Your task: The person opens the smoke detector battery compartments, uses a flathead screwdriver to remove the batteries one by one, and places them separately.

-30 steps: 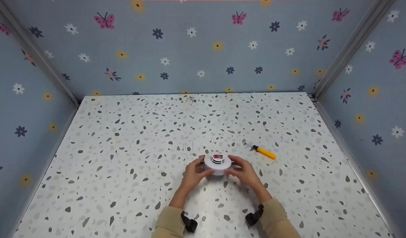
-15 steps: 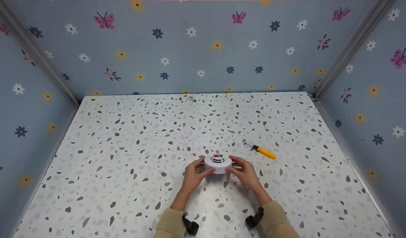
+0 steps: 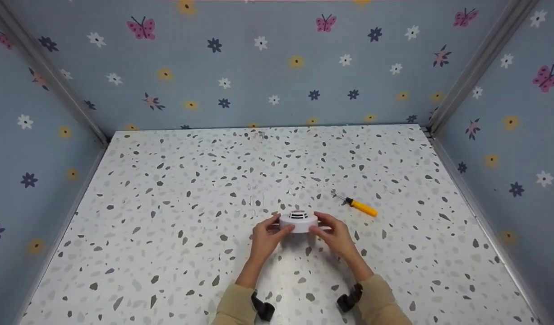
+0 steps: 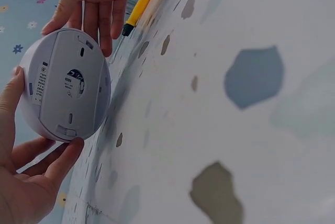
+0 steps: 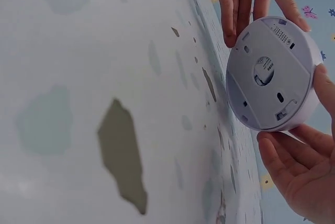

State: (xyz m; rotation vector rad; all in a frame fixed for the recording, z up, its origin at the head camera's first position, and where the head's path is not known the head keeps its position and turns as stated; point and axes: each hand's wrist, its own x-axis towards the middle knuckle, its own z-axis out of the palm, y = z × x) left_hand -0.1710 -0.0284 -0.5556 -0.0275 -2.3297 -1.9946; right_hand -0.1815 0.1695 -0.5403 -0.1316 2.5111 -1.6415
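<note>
A round white smoke detector point(image 3: 298, 224) with a slotted dome is held between both hands above the table. My left hand point(image 3: 264, 238) grips its left side, thumb on the near edge and fingers at the far side. On the opposite side my right hand point(image 3: 336, 235) grips it the same way. Both wrist views show the underside of the smoke detector point(image 4: 68, 85), a flat mounting plate with slots, a central hole and small printed text. To the right lies a screwdriver point(image 3: 362, 207) with a yellow handle, touched by neither hand.
The white speckled table point(image 3: 168, 234) is bounded by a blue flowered back wall point(image 3: 259, 67) and side walls. Metal posts stand at the back corners. A black strap device point(image 3: 262, 309) sits on each wrist.
The smoke detector has tilted so its domed top faces farther away and its near side shows more. Both hands keep their grip; the screwdriver has not moved.
</note>
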